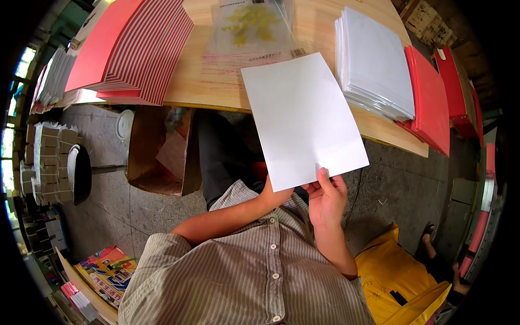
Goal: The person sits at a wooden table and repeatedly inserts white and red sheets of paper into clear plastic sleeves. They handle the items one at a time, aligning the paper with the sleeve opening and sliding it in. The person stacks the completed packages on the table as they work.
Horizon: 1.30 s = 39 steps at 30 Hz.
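Wooden table (319, 27) across the top of the view. Cardboard box (192, 162) on the floor, by the table's near edge. Red-and-white layered stack (141, 51) on the table's left, white stack (376, 62) on its right. White sheet (303, 119) held tilted in front of the person, overlapping the table edge in view; contact unclear. Right hand (327, 200) pinches its near edge, thumb on top. Left hand (277, 196) mostly hidden behind the near-left corner; can't tell its grip.
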{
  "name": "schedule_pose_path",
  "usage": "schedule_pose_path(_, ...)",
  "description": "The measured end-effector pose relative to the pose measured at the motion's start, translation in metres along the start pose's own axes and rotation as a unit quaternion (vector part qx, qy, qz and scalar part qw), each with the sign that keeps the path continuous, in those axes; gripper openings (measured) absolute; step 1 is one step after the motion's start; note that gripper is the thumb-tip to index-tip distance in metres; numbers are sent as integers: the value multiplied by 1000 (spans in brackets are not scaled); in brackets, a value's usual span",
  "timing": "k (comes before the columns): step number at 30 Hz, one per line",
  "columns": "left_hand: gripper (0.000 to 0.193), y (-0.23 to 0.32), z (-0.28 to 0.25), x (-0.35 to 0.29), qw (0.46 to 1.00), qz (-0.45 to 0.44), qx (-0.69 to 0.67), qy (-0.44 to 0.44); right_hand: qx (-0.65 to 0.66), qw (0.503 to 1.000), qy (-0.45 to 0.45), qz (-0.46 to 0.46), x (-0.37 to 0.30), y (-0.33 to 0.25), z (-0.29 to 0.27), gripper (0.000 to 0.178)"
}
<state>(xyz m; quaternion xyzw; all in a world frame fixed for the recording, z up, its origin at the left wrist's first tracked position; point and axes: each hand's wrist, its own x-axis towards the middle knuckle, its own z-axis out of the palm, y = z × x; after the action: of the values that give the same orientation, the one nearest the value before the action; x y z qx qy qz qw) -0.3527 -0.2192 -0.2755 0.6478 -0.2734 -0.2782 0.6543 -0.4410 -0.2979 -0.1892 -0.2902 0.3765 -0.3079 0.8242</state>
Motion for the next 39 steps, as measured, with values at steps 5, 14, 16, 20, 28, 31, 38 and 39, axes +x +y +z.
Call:
schedule_pose_path(5,15,6,5,2,985,-80,-145,38,9,1000,-2,12,3,6,3,20)
schedule_pose_path(14,23,-2,7,-7,998,-52,-23,4,19,999,-20,25,20,8,7,30)
schedule_pose_path(16,22,12,13,-2,989,-60,-129,30,29,999,-18,33,23,6,12,30)
schedule_pose_path(20,19,-1,4,-4,994,-55,-78,-60,55,998,-15,39,30,2,23,30)
schedule_pose_path(28,16,15,-2,6,993,-85,-76,20,95,995,-31,11,39,1,42,20)
schedule_pose_path(31,18,21,-9,19,991,-104,-65,56,120,992,-44,10,51,9,48,19)
schedule_pose_path(38,22,18,-20,32,954,-204,-202,86,109,992,15,66,73,31,61,21)
schedule_pose_path(39,22,18,-22,31,961,-190,-182,85,116,991,14,66,72,32,64,20)
